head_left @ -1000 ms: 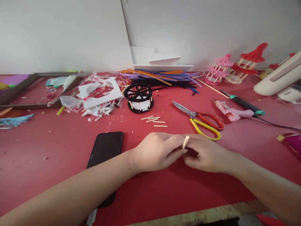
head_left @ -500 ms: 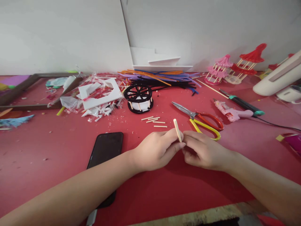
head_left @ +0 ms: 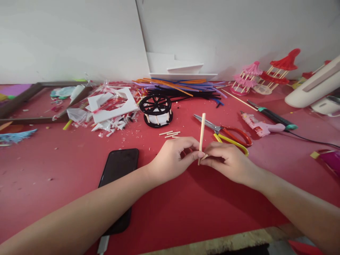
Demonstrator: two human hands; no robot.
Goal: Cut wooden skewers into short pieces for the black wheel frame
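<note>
A pale wall (head_left: 74, 39) fills the top of the frame, with white boards (head_left: 160, 62) leaning at its foot in the upper middle. Below them lies a heap of orange, purple, blue and black pipe cleaners (head_left: 174, 85). On the left are a brown frame (head_left: 20, 98), a blue fringe (head_left: 18, 136), and a cut-out white sheet (head_left: 115, 112) among clear plastic bags (head_left: 77, 115). A black phone (head_left: 119, 164) lies lower left of centre. At upper right stand a pink model (head_left: 253, 69) and a red model (head_left: 288, 61); below them, a pink glue gun (head_left: 261, 126) lies beside a black-and-green tool (head_left: 276, 118).
</note>
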